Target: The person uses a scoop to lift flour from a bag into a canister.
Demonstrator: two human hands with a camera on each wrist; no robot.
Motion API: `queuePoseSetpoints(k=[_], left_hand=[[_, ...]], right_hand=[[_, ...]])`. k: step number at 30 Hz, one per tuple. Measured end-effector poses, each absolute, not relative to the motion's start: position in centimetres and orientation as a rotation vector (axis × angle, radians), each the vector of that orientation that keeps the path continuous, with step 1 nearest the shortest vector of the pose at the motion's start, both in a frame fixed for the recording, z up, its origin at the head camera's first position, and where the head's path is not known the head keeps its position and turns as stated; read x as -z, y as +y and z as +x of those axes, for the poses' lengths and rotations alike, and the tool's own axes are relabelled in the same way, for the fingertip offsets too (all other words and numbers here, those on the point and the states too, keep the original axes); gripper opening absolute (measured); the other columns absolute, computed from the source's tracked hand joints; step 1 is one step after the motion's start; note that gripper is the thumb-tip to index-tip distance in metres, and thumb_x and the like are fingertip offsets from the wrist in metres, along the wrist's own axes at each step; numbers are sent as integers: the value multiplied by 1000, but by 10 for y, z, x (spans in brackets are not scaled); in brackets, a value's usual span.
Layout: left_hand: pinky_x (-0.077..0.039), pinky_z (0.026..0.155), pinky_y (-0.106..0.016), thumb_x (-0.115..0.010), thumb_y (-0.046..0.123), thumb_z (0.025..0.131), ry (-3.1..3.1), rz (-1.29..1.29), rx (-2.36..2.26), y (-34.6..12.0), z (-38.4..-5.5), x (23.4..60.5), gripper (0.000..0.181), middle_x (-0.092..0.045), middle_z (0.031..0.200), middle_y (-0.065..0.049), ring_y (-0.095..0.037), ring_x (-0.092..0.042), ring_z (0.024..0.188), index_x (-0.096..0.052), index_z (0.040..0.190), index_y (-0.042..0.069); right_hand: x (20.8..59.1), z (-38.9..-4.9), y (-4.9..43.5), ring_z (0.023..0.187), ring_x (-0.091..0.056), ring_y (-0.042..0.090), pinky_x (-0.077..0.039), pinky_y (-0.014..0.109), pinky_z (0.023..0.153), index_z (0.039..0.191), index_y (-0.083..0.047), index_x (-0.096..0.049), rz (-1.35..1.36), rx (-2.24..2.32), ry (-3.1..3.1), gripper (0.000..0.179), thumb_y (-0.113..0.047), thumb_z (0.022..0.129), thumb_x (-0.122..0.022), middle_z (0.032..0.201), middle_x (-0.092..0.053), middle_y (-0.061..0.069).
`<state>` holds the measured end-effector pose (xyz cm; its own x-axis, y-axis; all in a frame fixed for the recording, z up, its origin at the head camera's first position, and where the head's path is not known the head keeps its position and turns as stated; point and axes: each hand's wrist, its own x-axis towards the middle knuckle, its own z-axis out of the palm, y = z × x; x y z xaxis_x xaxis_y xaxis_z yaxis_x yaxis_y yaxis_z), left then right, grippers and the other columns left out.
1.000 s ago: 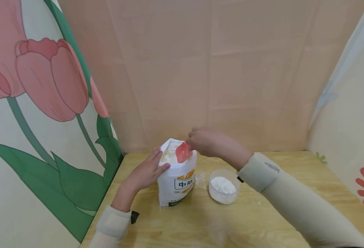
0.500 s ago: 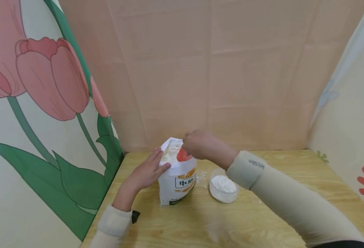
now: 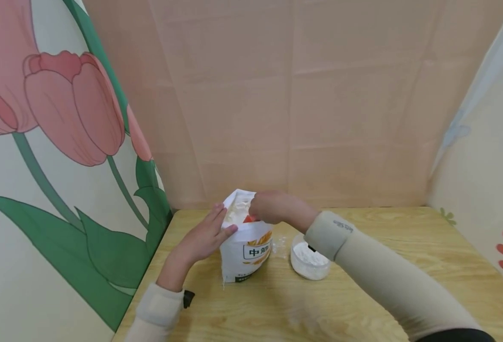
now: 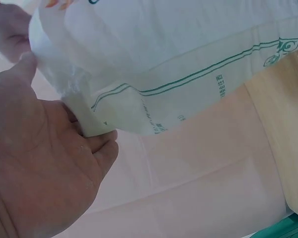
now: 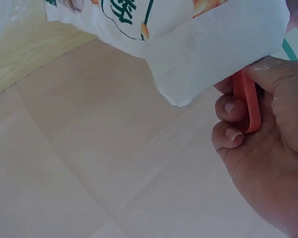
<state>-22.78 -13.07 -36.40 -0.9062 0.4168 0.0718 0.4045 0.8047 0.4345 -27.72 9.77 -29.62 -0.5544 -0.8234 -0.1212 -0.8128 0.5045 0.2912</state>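
A white bag of flour (image 3: 234, 256) with printed characters stands upright on the table, its top open and pale powder showing inside. My left hand (image 3: 200, 240) grips the bag's left rim, thumb at the front and fingers around the edge. Over the right side of the opening, my right hand (image 3: 277, 207) holds a red scoop (image 3: 249, 219), whose handle (image 5: 247, 101) lies across the curled fingers in the right wrist view. Most of the scoop is hidden behind the hand and the bag's rim. A clear round bowl (image 3: 304, 271) of white flour sits right of the bag, below the right forearm.
White powder traces (image 3: 280, 244) lie on the wooden table (image 3: 243, 313) between bag and bowl. A pinkish-beige sheet (image 3: 320, 118) hangs behind the table's far edge. Walls with painted flowers stand at left and right.
My right hand has moved left and down toward the bag's opening, and the scoop has sunk mostly out of sight. The left hand stays on the rim.
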Motion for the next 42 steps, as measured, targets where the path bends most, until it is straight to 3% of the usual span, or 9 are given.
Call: queuePoseSetpoints(k=[8,20,28,42], left_hand=[[-17,125,-46,-28,71,101,2965,665,-680,-131,-228,364,91,-6,170,-8,-25,-4,157,-18,161,3],[-18,124,-49,-31,71,100,2952,644,-681,-129,-230,359,91,-7,171,-10,-25,-3,157,-16,162,6],[-19,124,-48,-28,72,100,2959,646,-667,-128,-231,361,91,-6,171,-9,-25,-3,157,-15,162,7],[-18,125,-47,-27,71,101,2959,656,-674,-131,-228,368,91,-5,171,-9,-25,-3,157,-15,162,4]], right_hand=[[298,-283,103,70,-49,17,-46,31,68,77,-15,-62,1567,227,-2764,22,-11,99,-61,74,-53,-3],[288,-285,128,79,-53,17,-50,36,79,90,-12,-71,1468,-143,-2842,10,-15,99,-65,81,-60,-1],[293,-280,156,100,-66,26,-52,47,94,106,-8,-74,1237,-419,-2811,15,-17,101,-63,104,-72,6],[321,-264,184,92,-68,21,-56,47,86,110,-5,-73,1066,-699,-2613,19,-19,99,-68,100,-73,4]])
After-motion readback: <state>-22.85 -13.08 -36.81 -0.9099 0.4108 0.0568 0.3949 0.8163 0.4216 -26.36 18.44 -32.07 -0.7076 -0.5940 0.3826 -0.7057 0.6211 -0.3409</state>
